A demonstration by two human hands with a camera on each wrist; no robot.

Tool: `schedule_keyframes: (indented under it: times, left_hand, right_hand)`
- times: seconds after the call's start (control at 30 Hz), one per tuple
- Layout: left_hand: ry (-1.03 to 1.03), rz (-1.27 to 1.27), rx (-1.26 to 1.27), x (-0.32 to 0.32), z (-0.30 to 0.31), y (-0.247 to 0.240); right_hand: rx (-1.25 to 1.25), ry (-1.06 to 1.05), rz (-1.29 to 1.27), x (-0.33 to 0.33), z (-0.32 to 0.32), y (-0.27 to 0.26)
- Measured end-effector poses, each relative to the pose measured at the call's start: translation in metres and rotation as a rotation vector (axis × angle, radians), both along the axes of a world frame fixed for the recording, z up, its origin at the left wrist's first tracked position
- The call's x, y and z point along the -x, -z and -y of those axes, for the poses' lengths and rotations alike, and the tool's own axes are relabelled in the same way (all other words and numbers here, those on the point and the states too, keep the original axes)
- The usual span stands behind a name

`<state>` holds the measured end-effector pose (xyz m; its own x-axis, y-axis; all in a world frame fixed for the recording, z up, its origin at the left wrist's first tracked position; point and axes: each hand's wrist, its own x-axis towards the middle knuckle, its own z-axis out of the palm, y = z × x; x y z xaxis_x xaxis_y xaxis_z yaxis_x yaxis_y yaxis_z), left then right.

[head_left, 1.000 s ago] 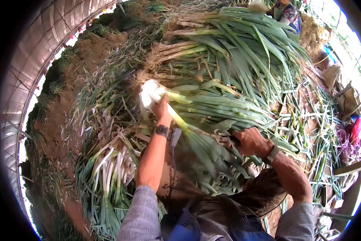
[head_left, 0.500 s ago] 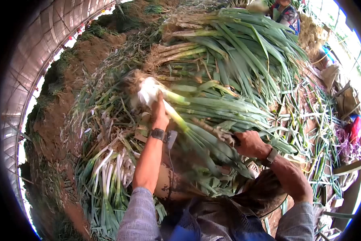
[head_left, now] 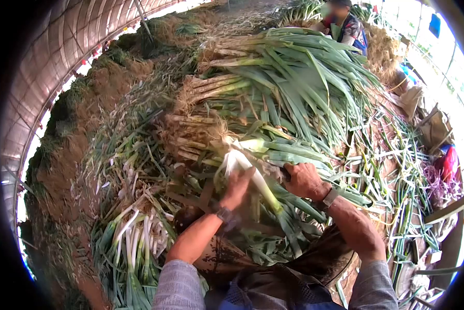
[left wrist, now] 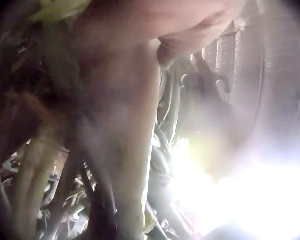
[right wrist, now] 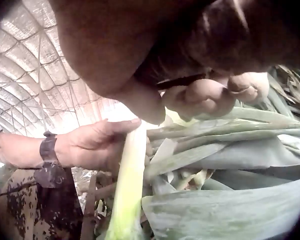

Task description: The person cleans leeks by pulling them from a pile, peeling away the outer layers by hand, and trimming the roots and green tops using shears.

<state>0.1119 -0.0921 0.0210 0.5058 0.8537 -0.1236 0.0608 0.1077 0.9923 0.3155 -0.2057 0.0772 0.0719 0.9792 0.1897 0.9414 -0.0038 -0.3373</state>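
Note:
My left hand [head_left: 236,188] grips a leek [head_left: 261,187] by its white shank, the roots pointing up and away and the green leaves hanging toward my knees. In the left wrist view the pale shank [left wrist: 137,185] runs down below the palm. My right hand [head_left: 305,181] is closed around a dark-handled tool [head_left: 279,172] whose brown, dirty end reaches left to the leek's upper shank. The right wrist view shows its curled fingers [right wrist: 205,97] close above the leek [right wrist: 129,185], with the left thumb pressed along the shank.
A large heap of leeks [head_left: 304,77] lies ahead, roots to the left. Clean white-stemmed leeks [head_left: 136,243] lie at my left. Trimmed leaves [head_left: 392,170] litter the ground at right, near a red bag [head_left: 449,163]. Another person [head_left: 348,28] sits beyond the heap.
My left hand has brought the leek to the right and nearer my body, close to the right hand. The right hand has shifted slightly left, and the head view has tilted up a little.

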Motion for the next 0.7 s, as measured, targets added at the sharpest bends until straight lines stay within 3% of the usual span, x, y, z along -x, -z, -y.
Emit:
schedule_keyframes:
  times: [0.1,0.23,0.33,0.47,0.53,0.57,0.7]
  left_hand:
    - [-0.033,0.040,-0.017,0.000,-0.008,0.037]
    - [-0.151,0.104,-0.022,-0.007,-0.006,0.024]
    - [-0.102,-0.048,0.027,-0.003,-0.009,0.025]
    - [-0.180,0.263,0.067,-0.004,-0.018,0.027]
    - [-0.250,0.252,0.109,-0.002,-0.034,0.033]
    - [-0.305,0.353,0.162,-0.005,-0.023,0.010]
    - [-0.364,0.359,0.089,-0.009,-0.014,0.001]
  right_hand:
    - [0.025,-0.002,-0.002,-0.002,0.005,-0.003]
    - [0.083,-0.046,0.013,-0.006,0.011,-0.004]
    - [0.144,0.015,-0.088,-0.009,0.009,-0.004]
    - [0.141,-0.047,-0.236,0.000,0.009,0.010]
    - [0.248,-0.064,-0.329,0.005,0.002,0.027]
    - [0.292,-0.096,-0.400,0.008,0.001,0.032]
    - [0.249,-0.004,-0.501,0.029,-0.009,0.030]
